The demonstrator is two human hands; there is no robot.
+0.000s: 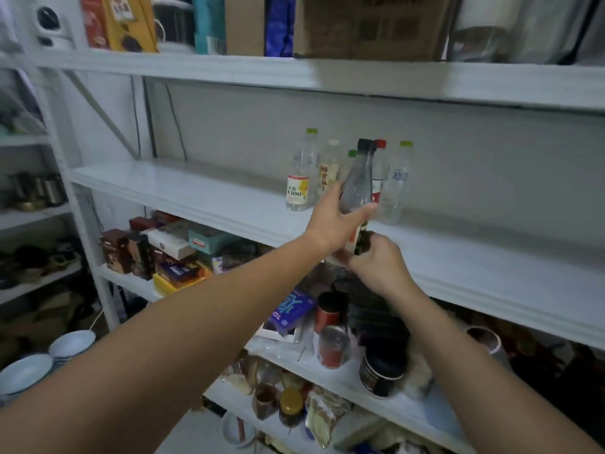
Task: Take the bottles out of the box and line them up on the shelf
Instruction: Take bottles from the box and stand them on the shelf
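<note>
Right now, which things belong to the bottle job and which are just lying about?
Job: black-cap bottle, gripped by left hand and right hand; standing bottles; shelf.
Lying about: bowls, snack boxes, black jar, red can.

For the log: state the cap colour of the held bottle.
Black cap on the bottle; head view.

Materials and finishes noted
White shelf (183, 188) smooth, faintly glossy; dark-capped bottle (358, 181), centre, smoky clear plastic; cardboard box (370, 27), top of frame, matt; bowls (70, 345), lower left, glazed, shiny.
</note>
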